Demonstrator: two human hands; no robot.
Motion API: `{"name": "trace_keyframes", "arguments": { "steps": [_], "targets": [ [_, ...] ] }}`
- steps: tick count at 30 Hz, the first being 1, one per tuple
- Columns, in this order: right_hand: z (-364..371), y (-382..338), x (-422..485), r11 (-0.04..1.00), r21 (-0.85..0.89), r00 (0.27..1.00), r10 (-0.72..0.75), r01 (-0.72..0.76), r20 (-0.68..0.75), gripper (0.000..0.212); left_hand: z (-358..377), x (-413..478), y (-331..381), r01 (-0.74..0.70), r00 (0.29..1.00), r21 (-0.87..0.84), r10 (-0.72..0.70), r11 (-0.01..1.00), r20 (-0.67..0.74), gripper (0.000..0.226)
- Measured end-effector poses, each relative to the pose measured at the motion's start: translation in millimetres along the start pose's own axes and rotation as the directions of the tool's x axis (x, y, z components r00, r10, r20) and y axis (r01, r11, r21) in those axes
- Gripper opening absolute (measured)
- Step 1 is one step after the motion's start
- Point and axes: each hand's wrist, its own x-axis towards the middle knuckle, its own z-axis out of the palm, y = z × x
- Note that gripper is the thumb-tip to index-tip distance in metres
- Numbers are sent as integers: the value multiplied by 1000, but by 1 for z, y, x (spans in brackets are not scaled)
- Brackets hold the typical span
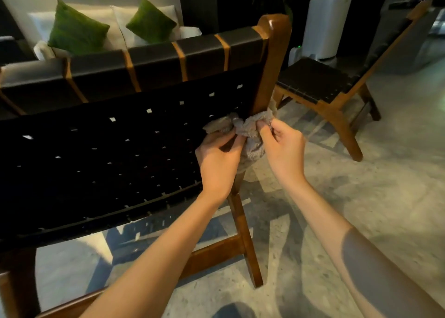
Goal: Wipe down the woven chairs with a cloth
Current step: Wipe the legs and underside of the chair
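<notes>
Mid-frame: left hand and right hand each pinched a fold of the grey cloth, fingers curled, against the near woven chair beside its wooden post. I judged this bunching the cloth between wipes. Next move called for a flat pad swept along the webbing.

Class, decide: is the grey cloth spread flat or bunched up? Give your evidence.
Bunched up: the cloth shows crumpled folds, gripped between the left hand and right hand against the chair's wooden post.
</notes>
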Motion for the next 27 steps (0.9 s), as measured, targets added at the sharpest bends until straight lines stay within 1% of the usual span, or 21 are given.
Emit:
{"name": "trace_keyframes", "arguments": {
  "steps": [2,4,7,9,10,12,14,16,18,21,23,25,27],
  "targets": [
    [3,14,-6,1000,3,999,28,-28,17,50,2,-6,-17,50,998,5,-50,999,27,20],
    [6,32,-15,998,-19,997,63,-63,45,47,4,-14,-35,72,995,71,-76,995,60,15],
    [13,62,-30,987,-57,981,155,-149,119,29,8,-27,-63,108,990,152,-120,982,74,9],
    [18,81,-39,976,-122,967,201,-183,159,17,12,-35,-81,164,977,184,-186,969,109,10],
    [21,91,-43,968,-146,958,228,-203,176,15,13,-39,-89,186,967,207,-216,960,133,13],
    [25,108,-50,953,-139,930,296,-271,218,14,15,-45,-105,188,957,251,-235,949,172,14],
    [28,124,-56,936,-88,892,352,-341,283,16,18,-49,-118,218,939,328,-289,919,187,14],
    [29,135,-60,918,-48,853,384,-394,354,22,21,-52,-129,255,911,398,-357,881,207,14],
    [31,144,-63,911,-54,827,396,-409,400,25,23,-53,-136,280,891,431,-399,858,217,14],
    [32,145,-64,910,-100,810,404,-402,426,21,22,-50,-138,315,885,408,-421,857,200,13],
    [30,145,-63,909,-149,809,415,-390,416,20,20,-53,-136,351,876,386,-445,853,186,12],
    [23,145,-65,907,-228,819,418,-354,392,32,20,-66,-134,427,848,360,-506,829,159,8],
    [15,148,-76,877,-313,794,468,-364,387,34,20,-88,-135,532,799,315,-589,786,123,8]
  ]
}}
